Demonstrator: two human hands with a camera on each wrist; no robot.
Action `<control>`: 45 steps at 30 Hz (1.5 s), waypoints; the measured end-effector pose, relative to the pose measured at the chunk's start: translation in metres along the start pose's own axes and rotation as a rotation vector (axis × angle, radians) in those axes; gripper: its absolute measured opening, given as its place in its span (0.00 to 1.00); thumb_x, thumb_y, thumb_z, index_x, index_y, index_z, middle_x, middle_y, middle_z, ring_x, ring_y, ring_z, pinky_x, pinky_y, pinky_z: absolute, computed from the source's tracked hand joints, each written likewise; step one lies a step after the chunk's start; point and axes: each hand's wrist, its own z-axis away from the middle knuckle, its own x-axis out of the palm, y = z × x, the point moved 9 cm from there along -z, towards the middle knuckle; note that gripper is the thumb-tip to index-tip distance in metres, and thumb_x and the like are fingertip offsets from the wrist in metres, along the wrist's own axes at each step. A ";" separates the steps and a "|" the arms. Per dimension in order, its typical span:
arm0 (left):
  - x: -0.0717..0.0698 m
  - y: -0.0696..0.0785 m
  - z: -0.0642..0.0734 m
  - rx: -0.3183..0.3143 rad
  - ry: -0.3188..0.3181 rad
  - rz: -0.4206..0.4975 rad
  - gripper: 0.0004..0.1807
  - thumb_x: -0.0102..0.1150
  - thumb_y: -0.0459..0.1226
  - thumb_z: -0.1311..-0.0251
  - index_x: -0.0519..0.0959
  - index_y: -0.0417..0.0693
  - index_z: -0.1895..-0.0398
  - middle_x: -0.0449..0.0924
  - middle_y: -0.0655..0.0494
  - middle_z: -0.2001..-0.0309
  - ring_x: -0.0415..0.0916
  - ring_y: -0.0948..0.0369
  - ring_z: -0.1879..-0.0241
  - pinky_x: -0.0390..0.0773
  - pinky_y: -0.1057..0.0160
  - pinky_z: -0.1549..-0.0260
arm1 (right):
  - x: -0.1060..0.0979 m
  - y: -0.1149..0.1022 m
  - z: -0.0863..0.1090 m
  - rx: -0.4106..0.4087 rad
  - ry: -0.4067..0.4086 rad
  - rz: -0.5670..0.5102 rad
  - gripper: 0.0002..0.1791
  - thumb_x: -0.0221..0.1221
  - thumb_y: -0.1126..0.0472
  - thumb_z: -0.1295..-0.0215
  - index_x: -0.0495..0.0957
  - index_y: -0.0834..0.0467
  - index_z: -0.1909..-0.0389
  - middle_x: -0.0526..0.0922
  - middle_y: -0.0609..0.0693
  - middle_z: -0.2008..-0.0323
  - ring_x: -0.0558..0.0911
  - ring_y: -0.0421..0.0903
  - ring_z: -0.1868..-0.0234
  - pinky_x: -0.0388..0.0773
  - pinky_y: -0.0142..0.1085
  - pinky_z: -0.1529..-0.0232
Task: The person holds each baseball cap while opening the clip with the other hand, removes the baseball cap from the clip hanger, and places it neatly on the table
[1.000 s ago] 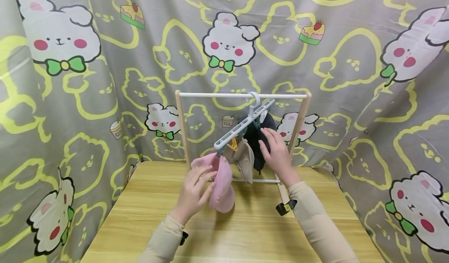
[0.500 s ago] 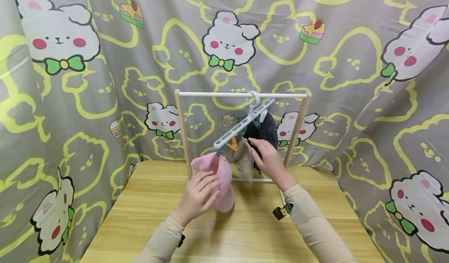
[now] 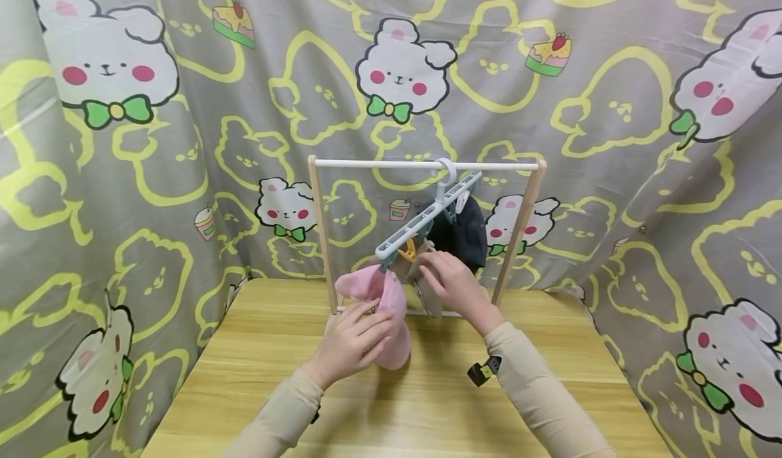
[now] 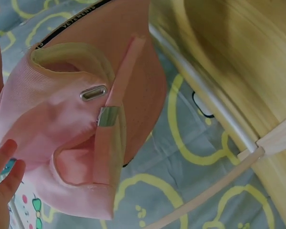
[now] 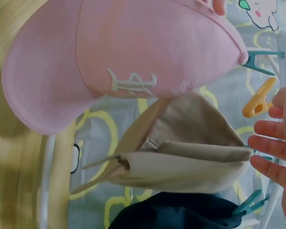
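Observation:
A pink baseball cap (image 3: 397, 298) hangs from the near end of a pale blue clip hanger (image 3: 421, 219). My left hand (image 3: 354, 341) is at its left side, fingers loosely extended against or just before it; contact is unclear. In the left wrist view, the cap's strap and silver buckle (image 4: 108, 116) face me. Behind the pink cap hangs a beige cap (image 5: 186, 167), with my right hand (image 3: 455, 283) beside it. That hand's fingers are spread near the hanger and a yellow clip (image 5: 259, 98), gripping nothing visible. A dark cap (image 3: 473, 231) hangs farthest back.
The hanger hooks over the white bar (image 3: 366, 164) of a small rack with wooden posts (image 3: 322, 234). Teal clips (image 5: 251, 202) line the hanger. The rack stands on a wooden table (image 3: 256, 349), with a patterned curtain (image 3: 244, 91) around it.
My right hand has moved left and slightly down, from the dark cap to the beige cap. My left hand has shifted slightly right across the pink cap. The caps hang much as before.

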 end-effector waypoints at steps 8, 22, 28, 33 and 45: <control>0.017 -0.001 -0.005 0.018 -0.143 -0.018 0.15 0.57 0.43 0.38 0.84 0.52 0.51 0.83 0.55 0.45 0.80 0.51 0.52 0.79 0.52 0.50 | 0.011 -0.013 -0.008 -0.017 -0.001 -0.012 0.07 0.61 0.64 0.37 0.82 0.60 0.59 0.85 0.51 0.65 0.81 0.44 0.67 0.81 0.39 0.62; 0.020 -0.018 0.003 -0.031 -0.191 -0.070 0.16 0.62 0.40 0.44 0.84 0.51 0.51 0.84 0.57 0.50 0.79 0.55 0.54 0.80 0.59 0.54 | 0.027 -0.020 -0.018 0.047 -0.043 -0.086 0.15 0.59 0.62 0.33 0.81 0.62 0.49 0.87 0.54 0.56 0.85 0.47 0.60 0.83 0.40 0.59; 0.014 -0.030 0.010 -0.081 -0.192 -0.059 0.13 0.59 0.39 0.41 0.84 0.49 0.54 0.84 0.55 0.51 0.79 0.54 0.52 0.80 0.57 0.50 | 0.042 -0.018 -0.023 0.105 -0.097 -0.129 0.19 0.59 0.61 0.33 0.77 0.63 0.43 0.87 0.54 0.57 0.86 0.47 0.60 0.84 0.39 0.60; 0.009 -0.038 0.014 -0.100 -0.189 -0.048 0.13 0.63 0.36 0.46 0.85 0.47 0.57 0.84 0.53 0.52 0.79 0.53 0.52 0.79 0.57 0.48 | 0.052 -0.015 -0.026 0.153 -0.114 -0.185 0.22 0.59 0.61 0.33 0.75 0.64 0.40 0.86 0.57 0.51 0.85 0.50 0.51 0.81 0.46 0.47; 0.007 -0.048 0.021 -0.117 -0.194 -0.078 0.11 0.65 0.35 0.49 0.85 0.45 0.60 0.85 0.53 0.53 0.79 0.51 0.51 0.78 0.54 0.46 | 0.073 -0.012 -0.033 0.252 -0.099 -0.416 0.28 0.58 0.61 0.32 0.67 0.66 0.34 0.80 0.62 0.43 0.81 0.55 0.42 0.81 0.46 0.47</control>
